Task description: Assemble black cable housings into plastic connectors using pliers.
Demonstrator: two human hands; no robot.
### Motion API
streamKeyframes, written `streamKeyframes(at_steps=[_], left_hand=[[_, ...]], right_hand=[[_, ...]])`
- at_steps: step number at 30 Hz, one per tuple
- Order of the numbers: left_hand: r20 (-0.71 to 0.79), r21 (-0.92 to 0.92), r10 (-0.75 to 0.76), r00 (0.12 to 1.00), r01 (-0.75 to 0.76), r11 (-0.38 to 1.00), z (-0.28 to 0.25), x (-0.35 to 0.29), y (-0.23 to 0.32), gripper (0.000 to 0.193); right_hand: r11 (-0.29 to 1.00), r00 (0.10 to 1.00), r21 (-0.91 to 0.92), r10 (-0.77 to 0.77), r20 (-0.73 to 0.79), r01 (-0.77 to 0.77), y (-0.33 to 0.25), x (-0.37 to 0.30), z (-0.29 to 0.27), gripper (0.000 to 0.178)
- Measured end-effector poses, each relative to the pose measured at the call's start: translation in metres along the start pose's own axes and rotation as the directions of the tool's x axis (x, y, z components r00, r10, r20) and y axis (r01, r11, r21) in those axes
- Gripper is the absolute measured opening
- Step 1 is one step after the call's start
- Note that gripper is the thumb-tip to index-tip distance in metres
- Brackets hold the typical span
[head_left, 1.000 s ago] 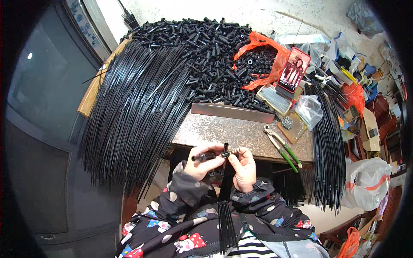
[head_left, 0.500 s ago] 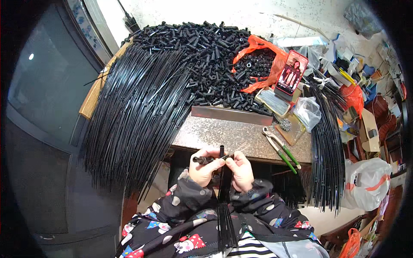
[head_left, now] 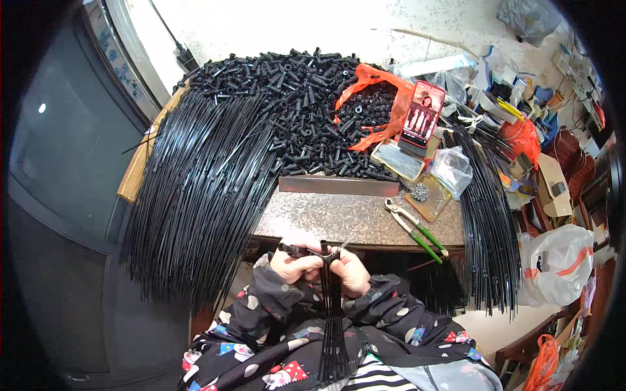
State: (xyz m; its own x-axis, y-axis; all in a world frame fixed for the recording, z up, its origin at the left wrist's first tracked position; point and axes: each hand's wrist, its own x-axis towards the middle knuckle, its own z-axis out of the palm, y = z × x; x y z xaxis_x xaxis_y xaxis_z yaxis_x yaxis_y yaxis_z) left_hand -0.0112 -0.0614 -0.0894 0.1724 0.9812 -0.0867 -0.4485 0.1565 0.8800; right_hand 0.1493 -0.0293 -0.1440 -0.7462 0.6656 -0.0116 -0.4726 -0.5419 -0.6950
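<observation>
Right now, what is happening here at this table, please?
A person sits at a stone-topped table, both hands close together at its near edge. The left hand holds a small black plastic piece, and the right hand grips a bundle of thin black rods that hangs down into the lap. On the table lie a big heap of black plastic pieces, a fan of long black rods, green-handled pliers and a propped phone.

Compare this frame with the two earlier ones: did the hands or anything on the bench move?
Barely. Left hand and right hand drifted slightly lower, together, keeping hold of the small black part and the hanging bundle of black strips. Pliers, phone and pile of black parts stayed put.
</observation>
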Motion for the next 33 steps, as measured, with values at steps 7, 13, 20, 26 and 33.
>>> streamKeyframes(at_steps=[7, 13, 20, 26, 33], left_hand=[[0.098, 0.385, 0.112, 0.989, -0.141, 0.912, -0.014, 0.012, 0.013, 0.013], [0.692, -0.093, 0.298, 0.657, -0.328, 0.94, -0.021, 0.03, 0.008, 0.017], [0.724, -0.09, 0.22, 0.654, -0.226, 0.97, -0.011, 0.031, 0.008, 0.017], [0.132, 0.278, 0.275, 0.952, -0.301, 0.912, -0.003, 0.026, 0.035, 0.035], [0.168, 0.067, -0.266, 0.949, 0.258, 0.964, 0.028, 0.031, 0.03, 0.045]], right_hand=[[0.955, 0.979, 0.22, 0.201, 0.012, -0.199, -0.025, -0.004, 0.014, 0.028], [0.914, 0.871, 0.101, 0.335, 0.36, -0.393, -0.017, 0.002, 0.014, 0.04], [0.961, 0.941, -0.002, 0.27, 0.206, -0.275, -0.019, -0.017, 0.018, 0.04], [0.999, 0.984, 0.038, -0.027, -0.177, 0.034, -0.013, -0.019, 0.039, 0.008], [0.987, 0.923, 0.008, -0.146, -0.356, 0.16, -0.01, -0.016, 0.038, 0.007]])
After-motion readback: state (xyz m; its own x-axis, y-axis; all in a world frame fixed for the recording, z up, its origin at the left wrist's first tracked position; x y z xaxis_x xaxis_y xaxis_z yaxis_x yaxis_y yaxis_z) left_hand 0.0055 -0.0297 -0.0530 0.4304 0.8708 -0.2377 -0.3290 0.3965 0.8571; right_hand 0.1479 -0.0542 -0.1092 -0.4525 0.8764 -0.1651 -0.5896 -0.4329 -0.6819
